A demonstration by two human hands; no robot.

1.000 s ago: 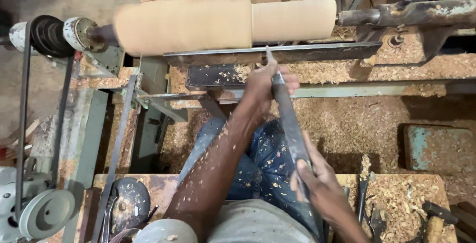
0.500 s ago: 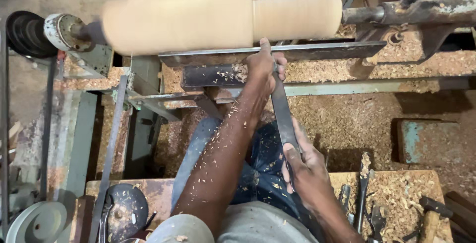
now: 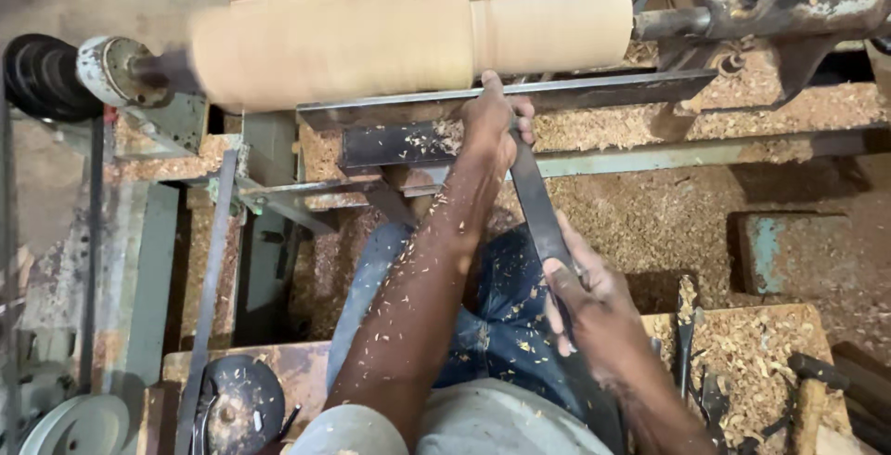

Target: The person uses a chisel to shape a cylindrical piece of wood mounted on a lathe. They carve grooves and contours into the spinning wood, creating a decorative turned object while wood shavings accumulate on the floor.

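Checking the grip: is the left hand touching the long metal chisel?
Touching. The head view shows the left hand pressed over the chisel at the tool rest.

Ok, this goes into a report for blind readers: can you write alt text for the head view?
Seen from above, a person's left hand presses a long metal chisel onto a lathe's tool rest, against a blurred wooden cylinder, while the right hand holds the chisel's rear end. Wood shavings cover the lathe bed and the left forearm.
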